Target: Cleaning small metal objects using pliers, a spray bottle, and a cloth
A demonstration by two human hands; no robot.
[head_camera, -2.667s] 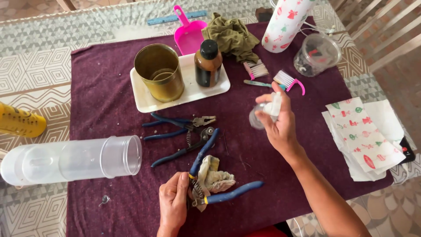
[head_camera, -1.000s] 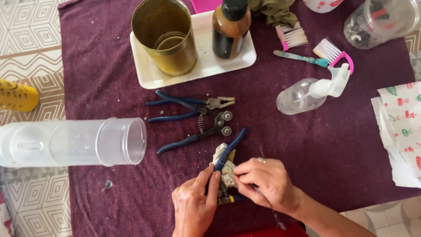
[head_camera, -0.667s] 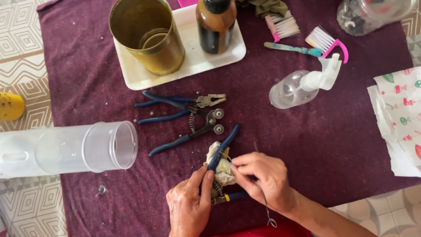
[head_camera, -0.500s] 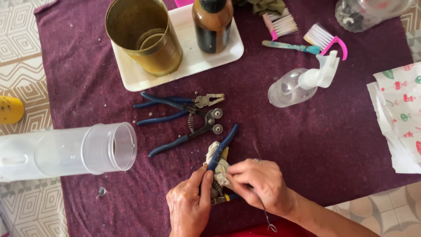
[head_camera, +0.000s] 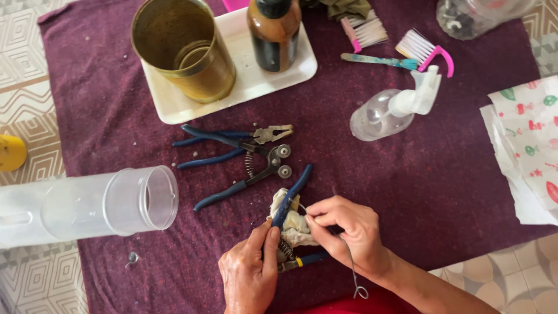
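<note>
My left hand [head_camera: 250, 273] grips a blue-handled plier tool [head_camera: 292, 195] near its spring and yellow band, low in the middle of the purple cloth [head_camera: 442, 168]. My right hand [head_camera: 349, 229] pinches a crumpled off-white rag [head_camera: 290, 224] against that tool. A thin wire with a small loop [head_camera: 353, 273] hangs below my right wrist. Both hands touch the tool and the rag.
Two more blue-handled pliers [head_camera: 244, 154] lie just above my hands. A white tray [head_camera: 244, 87] holds a brass can [head_camera: 183, 49] and a brown bottle [head_camera: 273, 32]. A clear spray bottle [head_camera: 392, 107], brushes [head_camera: 421, 49], a clear tube [head_camera: 87, 203] and patterned paper [head_camera: 532, 145] surround them.
My right hand put down the spray bottle, which now lies on the cloth, and came to the rag on the tool. The view has moved closer.
</note>
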